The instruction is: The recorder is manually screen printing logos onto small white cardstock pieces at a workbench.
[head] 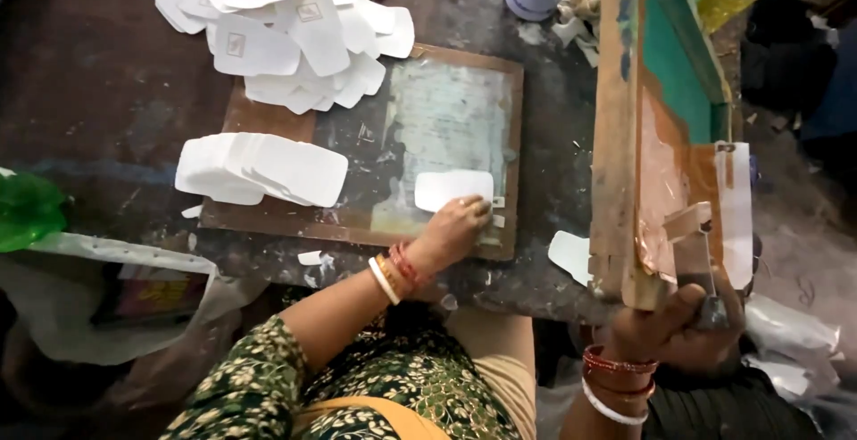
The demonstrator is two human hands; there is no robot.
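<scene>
White card heaps (286,20) and a neat stack (259,170) crowd the counter (98,92). The left hand (457,228) presses one blank card (453,187), lying lengthwise left-right, on the glass board (451,105). The right hand (683,319) grips the raised wooden screen frame (616,136).

Matt white paper cards (286,25) lie on a scuffed, dark, rough desk (98,83), beside a glossy glass plate (451,119) in a worn wooden board (268,217), near a paint-stained raw wooden frame (616,136).

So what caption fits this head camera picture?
Left hand sets a white card on the glass plate; right hand lifts the wooden frame.
</scene>
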